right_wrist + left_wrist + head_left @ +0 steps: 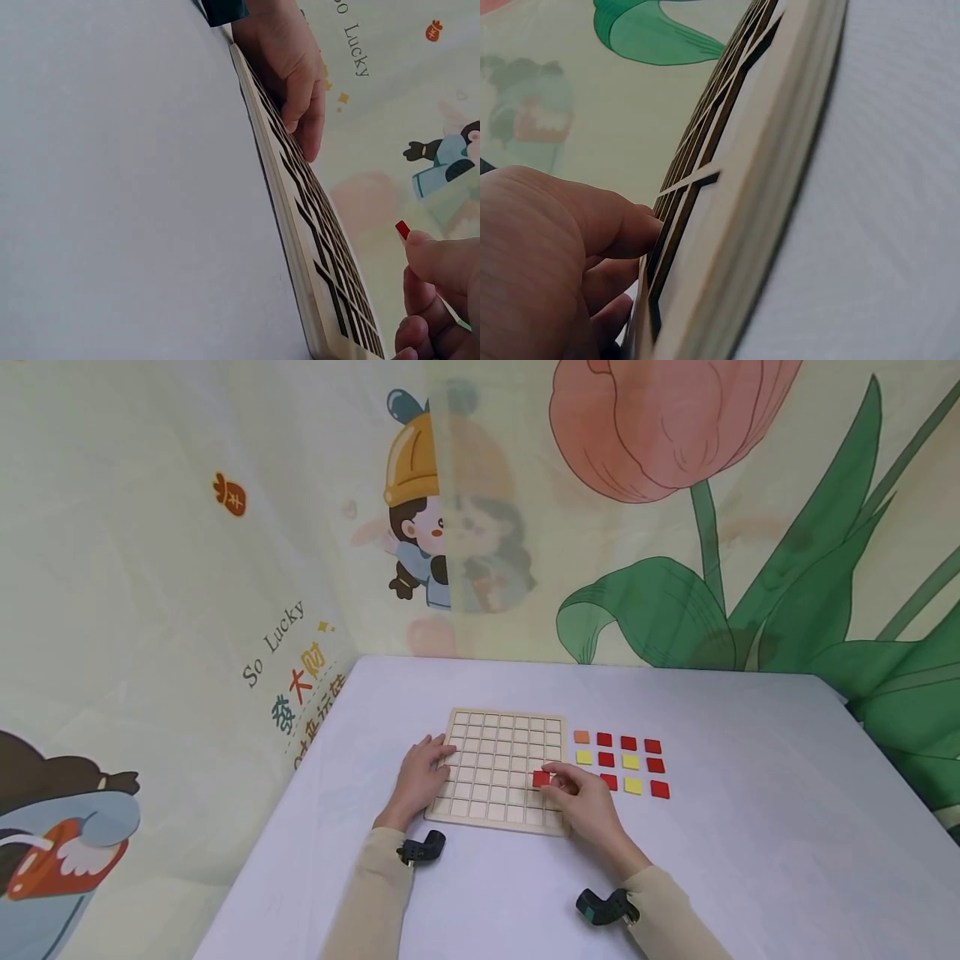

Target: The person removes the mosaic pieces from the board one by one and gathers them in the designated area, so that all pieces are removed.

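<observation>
- Right hand (581, 793): fingers curled, thumb and fingertips pinching a red square tile (541, 778) by its edge; the tile sits over the right part of the grid board, in the fourth row from the far edge. The right-wrist view shows the tile (403, 229) tipped up above the board surface.
- Left hand (422, 772): palm down, fingers relaxed and nearly straight, resting on the board's left edge; holds nothing.
- Both forearms: beige sleeves, each with a dark wrist-worn camera.
- Wooden grid board (501, 718): pale, square cells, lying flat on the table.
- Loose tiles (630, 762): red, yellow and one orange, in rows just right of the board.
- Table (750, 827): pale lavender cloth.
- Backdrop: printed tulip and cartoon figures.
</observation>
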Demonstrator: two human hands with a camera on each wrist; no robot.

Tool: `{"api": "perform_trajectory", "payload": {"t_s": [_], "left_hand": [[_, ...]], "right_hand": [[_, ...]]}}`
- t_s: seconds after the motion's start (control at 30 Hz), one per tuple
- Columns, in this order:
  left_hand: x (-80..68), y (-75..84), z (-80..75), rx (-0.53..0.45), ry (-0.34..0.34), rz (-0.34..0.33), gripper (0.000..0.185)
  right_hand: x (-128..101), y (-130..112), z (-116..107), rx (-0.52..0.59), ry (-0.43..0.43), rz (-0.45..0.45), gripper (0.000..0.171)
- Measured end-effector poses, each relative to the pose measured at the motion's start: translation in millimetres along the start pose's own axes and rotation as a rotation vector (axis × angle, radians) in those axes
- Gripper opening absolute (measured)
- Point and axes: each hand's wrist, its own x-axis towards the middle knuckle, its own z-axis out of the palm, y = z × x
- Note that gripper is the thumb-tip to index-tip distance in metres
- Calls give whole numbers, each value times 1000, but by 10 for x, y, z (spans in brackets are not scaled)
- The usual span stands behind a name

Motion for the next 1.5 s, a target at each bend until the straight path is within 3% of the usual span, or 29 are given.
{"api": "perform_trajectory", "payload": {"t_s": [0.47, 1.07, 1.33, 1.5], "left_hand": [[13, -29, 17, 6, -3, -11, 31], [18, 7, 4, 19, -12, -23, 32], [23, 11, 3, -9, -13, -27, 32], [21, -11, 14, -5, -13, -26, 33]], "right_hand": [[-62, 188, -193, -43, 48, 10, 29], [-80, 228, -425, -233, 91, 19, 32], [-97, 263, -441, -312, 18, 27, 31], [-109, 284, -425, -373, 20, 30, 32]]}}
